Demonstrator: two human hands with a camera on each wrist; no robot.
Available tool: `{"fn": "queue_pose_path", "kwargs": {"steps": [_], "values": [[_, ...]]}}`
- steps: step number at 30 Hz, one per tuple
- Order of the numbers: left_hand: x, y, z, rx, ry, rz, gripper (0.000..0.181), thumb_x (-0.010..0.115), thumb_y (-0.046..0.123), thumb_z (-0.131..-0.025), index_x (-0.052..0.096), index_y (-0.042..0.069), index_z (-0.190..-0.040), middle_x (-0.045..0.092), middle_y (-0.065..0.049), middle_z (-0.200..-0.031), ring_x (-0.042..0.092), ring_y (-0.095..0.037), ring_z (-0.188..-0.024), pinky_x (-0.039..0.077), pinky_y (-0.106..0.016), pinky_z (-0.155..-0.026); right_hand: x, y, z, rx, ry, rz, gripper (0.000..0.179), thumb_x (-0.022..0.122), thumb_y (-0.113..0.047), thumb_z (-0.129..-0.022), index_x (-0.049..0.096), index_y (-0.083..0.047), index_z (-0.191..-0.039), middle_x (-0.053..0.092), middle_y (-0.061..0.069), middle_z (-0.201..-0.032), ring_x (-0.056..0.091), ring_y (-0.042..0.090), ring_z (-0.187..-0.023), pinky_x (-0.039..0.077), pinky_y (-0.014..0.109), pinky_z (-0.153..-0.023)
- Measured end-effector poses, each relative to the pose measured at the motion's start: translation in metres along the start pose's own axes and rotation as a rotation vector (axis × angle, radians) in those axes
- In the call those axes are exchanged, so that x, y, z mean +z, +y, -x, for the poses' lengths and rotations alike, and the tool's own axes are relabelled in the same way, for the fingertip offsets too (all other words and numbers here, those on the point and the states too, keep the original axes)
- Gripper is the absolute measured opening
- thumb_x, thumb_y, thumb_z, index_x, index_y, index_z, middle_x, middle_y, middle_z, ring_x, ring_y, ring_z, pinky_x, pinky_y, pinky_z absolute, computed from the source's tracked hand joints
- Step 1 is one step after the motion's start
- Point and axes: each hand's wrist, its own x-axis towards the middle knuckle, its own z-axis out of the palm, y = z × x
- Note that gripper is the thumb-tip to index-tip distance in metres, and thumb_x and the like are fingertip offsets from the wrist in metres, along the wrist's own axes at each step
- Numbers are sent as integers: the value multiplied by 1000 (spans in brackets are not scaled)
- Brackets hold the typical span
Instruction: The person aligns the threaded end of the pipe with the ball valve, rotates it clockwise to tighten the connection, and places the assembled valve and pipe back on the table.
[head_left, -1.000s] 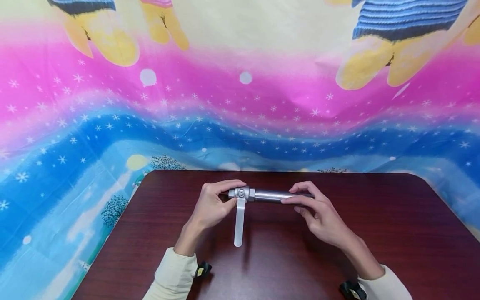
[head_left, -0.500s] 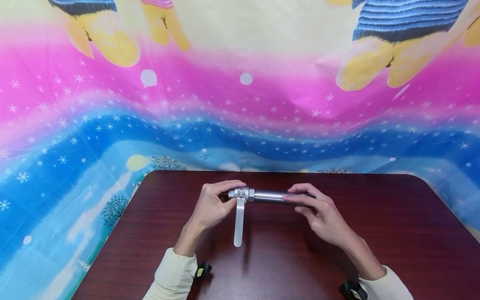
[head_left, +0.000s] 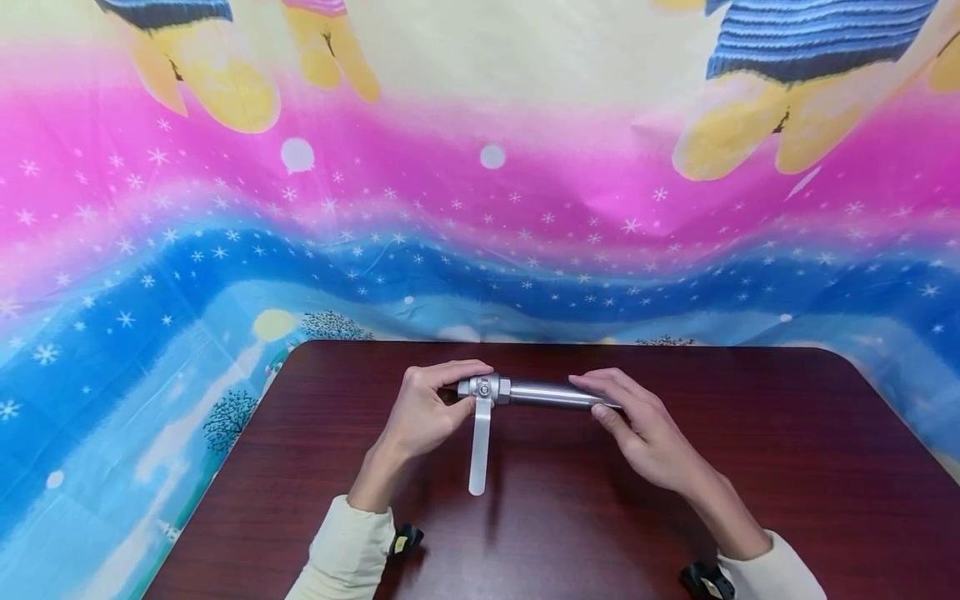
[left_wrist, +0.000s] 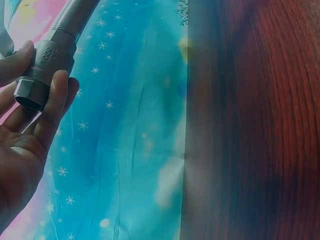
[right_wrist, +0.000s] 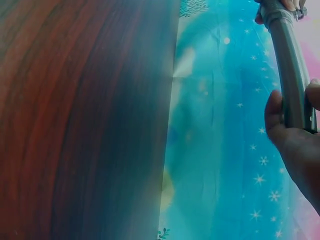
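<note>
A steel ball valve [head_left: 483,386] with a flat lever [head_left: 478,450] pointing toward the person is held above the table. My left hand [head_left: 423,412] grips its body, thumb in front and fingers behind. In the left wrist view the valve's hexagonal end [left_wrist: 32,95] faces out between thumb and fingers. A smooth steel pipe [head_left: 543,394] extends rightward from the valve's other end, roughly level. At the pipe's far right end my right hand [head_left: 643,429] holds it between thumb and fingers. In the right wrist view the pipe [right_wrist: 289,70] runs from that hand up to the valve.
The dark red wooden table [head_left: 555,517] has rounded back corners. Behind it hangs a colourful printed cloth [head_left: 450,208] with snowflakes. Near the cream sleeves [head_left: 348,533] are dark wrist devices [head_left: 405,542].
My right fingers have shifted round the pipe: they were spread apart and now lie together, with the thumb on its near side. My left hand and the valve stay nearly in place.
</note>
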Motion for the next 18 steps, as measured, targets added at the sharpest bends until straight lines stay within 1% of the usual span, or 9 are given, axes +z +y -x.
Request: {"fn": "queue_pose_path", "kwargs": {"steps": [2, 4, 6, 9, 11, 13, 16, 18], "values": [[1, 0, 0, 0, -5, -4, 44, 76, -17, -78, 82, 5, -117, 82, -12, -115, 69, -8, -87, 64, -40, -69, 0, -2, 1, 47, -19, 21, 53, 66, 4, -100, 63, -17, -149, 61, 2, -143, 56, 14, -130, 38, 14, -106], [1, 0, 0, 0, -8, -11, 44, 76, -16, -79, 82, 4, -117, 82, -12, -115, 69, -9, -87, 64, -44, -68, 1, -4, 1, 75, -32, 43, 53, 67, -1, -101, 61, -21, -151, 56, 2, -150, 53, 16, -134, 37, 16, -105], [1, -1, 0, -1, -5, -18, 44, 76, -16, -79, 82, 4, -117, 82, -12, -115, 69, -9, -87, 63, -46, -68, 2, -5, 1, 79, -39, 60, 55, 70, -1, -100, 61, -22, -150, 52, 3, -156, 50, 17, -136, 38, 19, -101], [1, -1, 0, 5, 1, -26, 43, 77, -16, -79, 82, 4, -117, 82, -11, -115, 70, -10, -88, 63, -39, -70, 3, -5, 0, 52, -30, 57, 57, 74, 5, -94, 66, -20, -145, 49, 5, -159, 47, 16, -138, 38, 20, -96], [0, -1, 0, 10, 3, -30, 44, 77, -16, -79, 82, 4, -117, 82, -11, -115, 71, -11, -89, 63, -34, -71, 3, -4, 0, 27, -17, 43, 58, 75, 11, -90, 70, -20, -140, 51, 6, -156, 47, 15, -138, 38, 18, -96], [0, -1, 0, 12, 5, -28, 43, 77, -16, -79, 82, 4, -117, 82, -11, -115, 71, -12, -90, 62, -29, -73, 3, -3, 0, 7, 0, 16, 57, 75, 16, -88, 74, -18, -134, 54, 7, -150, 49, 14, -136, 39, 14, -99], [0, -1, 0, 17, 7, -22, 44, 76, -17, -79, 82, 4, -117, 82, -11, -114, 71, -13, -89, 61, -29, -73, 3, -1, 0, -11, 19, -21, 55, 75, 19, -86, 78, -18, -126, 59, 5, -139, 53, 12, -129, 42, 10, -101], [0, -2, 0, 18, 8, -17, 44, 76, -17, -79, 82, 4, -117, 82, -12, -114, 70, -12, -89, 60, -27, -72, 2, 0, 0, -24, 28, -38, 52, 75, 20, -85, 79, -17, -122, 60, 6, -133, 56, 11, -124, 44, 9, -99]]}}
